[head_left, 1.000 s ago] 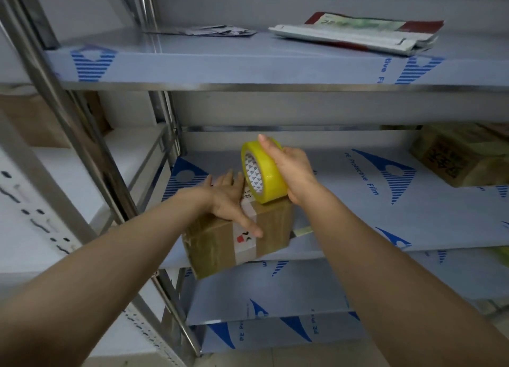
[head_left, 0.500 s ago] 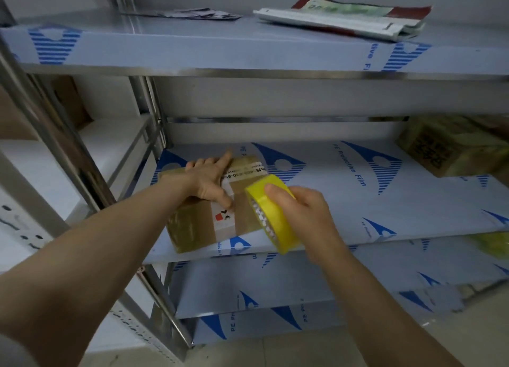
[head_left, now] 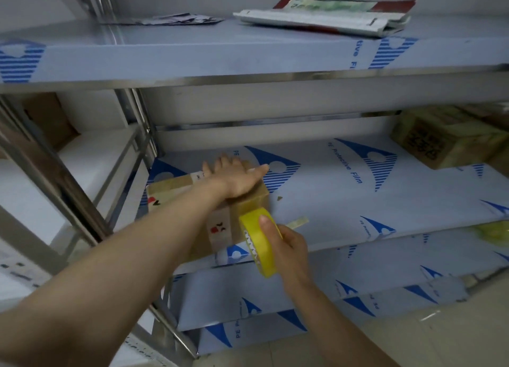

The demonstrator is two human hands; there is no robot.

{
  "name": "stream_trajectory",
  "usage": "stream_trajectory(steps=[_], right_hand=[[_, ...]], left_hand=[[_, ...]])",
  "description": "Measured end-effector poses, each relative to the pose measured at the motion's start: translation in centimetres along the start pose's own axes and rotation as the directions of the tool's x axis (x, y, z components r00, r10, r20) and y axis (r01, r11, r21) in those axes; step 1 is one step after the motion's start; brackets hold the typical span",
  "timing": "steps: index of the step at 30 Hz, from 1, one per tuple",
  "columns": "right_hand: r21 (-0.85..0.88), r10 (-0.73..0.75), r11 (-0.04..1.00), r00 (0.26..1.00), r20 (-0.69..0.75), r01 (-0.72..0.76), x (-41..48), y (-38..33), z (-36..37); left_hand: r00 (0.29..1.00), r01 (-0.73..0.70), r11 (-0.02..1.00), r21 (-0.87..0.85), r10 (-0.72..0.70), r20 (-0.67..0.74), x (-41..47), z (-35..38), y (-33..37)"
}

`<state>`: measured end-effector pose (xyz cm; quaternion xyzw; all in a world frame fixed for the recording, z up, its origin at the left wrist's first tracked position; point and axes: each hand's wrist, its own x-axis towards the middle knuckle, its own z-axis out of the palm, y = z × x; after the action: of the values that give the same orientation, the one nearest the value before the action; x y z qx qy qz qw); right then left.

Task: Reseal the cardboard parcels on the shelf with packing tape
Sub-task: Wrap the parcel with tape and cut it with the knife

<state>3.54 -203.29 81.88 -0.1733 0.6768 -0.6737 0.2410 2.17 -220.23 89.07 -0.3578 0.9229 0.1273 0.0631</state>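
A small cardboard parcel (head_left: pixel 170 189) with old tape and a white label lies at the left front of the middle shelf (head_left: pixel 344 201). My left hand (head_left: pixel 237 176) lies flat on its top, fingers straight, pressing down. My right hand (head_left: pixel 289 245) grips a yellow roll of packing tape (head_left: pixel 256 242) against the parcel's front right corner, thumb on the roll's rim. A short strip of tape (head_left: pixel 297 223) lies on the shelf beside the roll.
A second taped parcel (head_left: pixel 446 138) stands at the back right of the same shelf. Flat mailers (head_left: pixel 325 17) and papers (head_left: pixel 176 19) lie on the upper shelf. A steel upright (head_left: pixel 137 113) rises left of the parcel. Lower shelves (head_left: pixel 303 289) sit below.
My right hand has brought the tape roll down from above the parcel to its front right corner. My left hand has slid farther back across the parcel's top and flattened.
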Motion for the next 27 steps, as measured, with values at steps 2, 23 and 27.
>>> stream_trajectory(steps=[2,23,27], right_hand=[[0.022,-0.018,1.000,1.000,0.009,0.017,-0.1,0.4,0.2],[0.048,-0.043,0.998,0.999,-0.020,0.044,1.4,0.8,1.1],[0.017,-0.035,0.999,0.999,-0.036,0.036,1.1,0.4,1.1]], left_hand=[[0.994,0.041,0.997,0.070,-0.033,-0.101,0.6,2.0,1.1],[0.839,-0.024,0.958,0.285,0.174,-0.515,6.2,1.0,0.2],[0.903,-0.026,0.959,0.281,0.143,-0.405,5.5,0.7,0.9]])
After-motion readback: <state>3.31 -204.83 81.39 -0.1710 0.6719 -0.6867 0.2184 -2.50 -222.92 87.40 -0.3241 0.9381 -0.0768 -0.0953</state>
